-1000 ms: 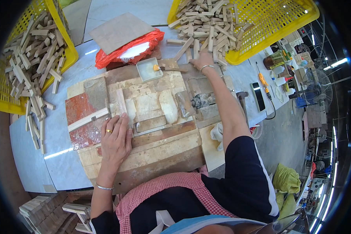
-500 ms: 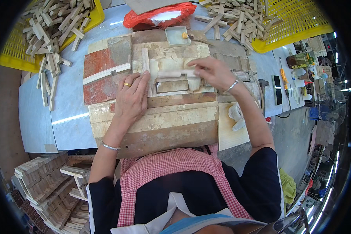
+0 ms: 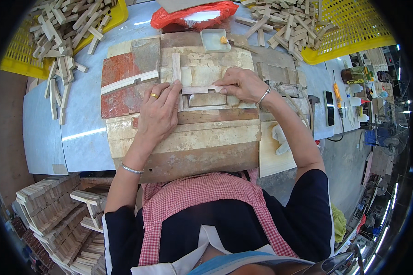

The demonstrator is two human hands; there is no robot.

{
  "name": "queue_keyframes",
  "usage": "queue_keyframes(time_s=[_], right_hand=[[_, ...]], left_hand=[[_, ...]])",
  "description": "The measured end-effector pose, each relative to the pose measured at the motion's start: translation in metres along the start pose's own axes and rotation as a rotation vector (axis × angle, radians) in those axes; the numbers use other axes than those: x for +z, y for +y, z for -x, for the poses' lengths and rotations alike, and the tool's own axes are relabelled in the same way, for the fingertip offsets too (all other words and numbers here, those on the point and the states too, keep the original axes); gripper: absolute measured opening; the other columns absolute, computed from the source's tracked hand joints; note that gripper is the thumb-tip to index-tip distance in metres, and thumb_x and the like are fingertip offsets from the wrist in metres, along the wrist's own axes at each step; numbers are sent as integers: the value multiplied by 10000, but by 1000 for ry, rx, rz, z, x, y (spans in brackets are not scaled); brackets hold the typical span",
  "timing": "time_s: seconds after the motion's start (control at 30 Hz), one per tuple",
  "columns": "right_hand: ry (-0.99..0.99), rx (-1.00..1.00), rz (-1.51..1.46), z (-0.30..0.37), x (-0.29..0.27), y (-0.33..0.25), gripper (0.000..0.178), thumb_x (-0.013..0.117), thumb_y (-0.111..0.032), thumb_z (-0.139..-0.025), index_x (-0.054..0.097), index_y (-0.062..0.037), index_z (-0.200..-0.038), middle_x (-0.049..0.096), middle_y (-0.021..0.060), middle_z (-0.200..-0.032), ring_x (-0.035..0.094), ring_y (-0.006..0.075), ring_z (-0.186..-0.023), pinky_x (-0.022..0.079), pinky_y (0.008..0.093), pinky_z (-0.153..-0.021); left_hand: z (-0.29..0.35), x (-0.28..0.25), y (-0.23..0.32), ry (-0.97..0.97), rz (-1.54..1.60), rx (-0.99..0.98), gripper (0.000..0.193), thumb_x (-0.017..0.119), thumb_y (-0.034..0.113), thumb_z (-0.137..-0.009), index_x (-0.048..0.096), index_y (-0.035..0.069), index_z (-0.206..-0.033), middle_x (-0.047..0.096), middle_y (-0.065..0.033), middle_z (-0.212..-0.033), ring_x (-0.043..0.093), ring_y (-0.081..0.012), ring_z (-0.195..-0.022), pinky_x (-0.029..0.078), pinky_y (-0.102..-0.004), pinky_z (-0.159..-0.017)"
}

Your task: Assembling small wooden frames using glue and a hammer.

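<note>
My right hand [image 3: 244,85] pinches the right end of a short wooden strip [image 3: 197,90] with a small notch in its lower edge. That strip lies crosswise over the wooden work board [image 3: 188,133], its left end meeting a second wooden strip [image 3: 176,64] that points away from me. The fingers of my left hand [image 3: 159,106] are closed together on the near end of this second strip. Just below the notched strip is a rectangular wooden block [image 3: 208,99] set in the board. A longer notched strip [image 3: 129,82] rests on the red patch at the left.
Yellow baskets [image 3: 20,68] [image 3: 348,50] spill wooden strips at both far corners. Between them sit a red plastic bag [image 3: 163,20] and a shallow square dish [image 3: 211,46] with a brush [image 3: 236,44]. A phone [image 3: 329,107] and screwdriver [image 3: 336,91] lie right. Stacked wood [image 3: 55,206] stands lower left.
My right hand has brought the notched strip leftward, so its left end now reaches the strip under my left hand. My left hand keeps its place on that strip.
</note>
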State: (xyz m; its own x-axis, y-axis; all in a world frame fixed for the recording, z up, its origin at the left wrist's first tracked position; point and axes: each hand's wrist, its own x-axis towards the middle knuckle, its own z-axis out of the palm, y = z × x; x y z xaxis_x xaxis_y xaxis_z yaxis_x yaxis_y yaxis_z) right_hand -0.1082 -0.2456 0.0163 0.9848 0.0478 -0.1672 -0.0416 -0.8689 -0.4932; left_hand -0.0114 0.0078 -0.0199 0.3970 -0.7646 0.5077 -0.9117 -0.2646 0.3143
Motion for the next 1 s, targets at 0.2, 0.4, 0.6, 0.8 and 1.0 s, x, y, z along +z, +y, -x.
queue_keyframes(time_s=[0.2, 0.4, 0.6, 0.8, 1.0], right_hand=[[-26, -82, -62, -10, -2, 1, 251, 696, -152, -775, 706, -112, -1023, 614, 78, -822, 598, 261, -804, 479, 353, -738], [-26, -72, -52, -12, 3, 4, 248, 698, -148, -769, 701, -81, -1008, 639, 92, -857, 610, 286, -814, 477, 364, -730], [-94, -45, -14, -25, -14, -8, 196, 652, -147, -806, 699, -70, -980, 650, 111, -864, 619, 304, -850, 485, 385, -749], [126, -396, 280, -128, -1, -99, 322, 597, -336, -864, 639, -103, -1082, 618, 89, -961, 605, 278, -900, 494, 370, -743], [214, -661, 448, -189, 76, -143, 387, 610, -261, -821, 565, -126, -1180, 605, 125, -962, 597, 308, -898, 505, 405, -762]], left_hand=[[-2, 3, 1, -14, 3, -7, 409, 594, 63, -805, 532, -15, -1202, 620, -124, -1082, 551, -278, -1041, 409, -433, -933], [-21, 12, 39, -32, 59, 85, 491, 614, 246, -834, 520, -63, -1203, 564, -201, -1198, 498, -359, -1169, 357, -456, -1035], [-17, 34, 55, -172, 32, 59, 754, 592, 511, -820, 461, -74, -1276, 478, -237, -1288, 420, -377, -1252, 306, -473, -1084], [-10, 38, 54, -218, 0, 67, 800, 538, 568, -826, 429, -55, -1315, 443, -226, -1327, 392, -385, -1266, 244, -478, -1115], [-9, 51, 57, -209, 300, 52, 648, 522, 503, -868, 458, 43, -1320, 485, -172, -1334, 395, -338, -1288, 284, -487, -1073]])
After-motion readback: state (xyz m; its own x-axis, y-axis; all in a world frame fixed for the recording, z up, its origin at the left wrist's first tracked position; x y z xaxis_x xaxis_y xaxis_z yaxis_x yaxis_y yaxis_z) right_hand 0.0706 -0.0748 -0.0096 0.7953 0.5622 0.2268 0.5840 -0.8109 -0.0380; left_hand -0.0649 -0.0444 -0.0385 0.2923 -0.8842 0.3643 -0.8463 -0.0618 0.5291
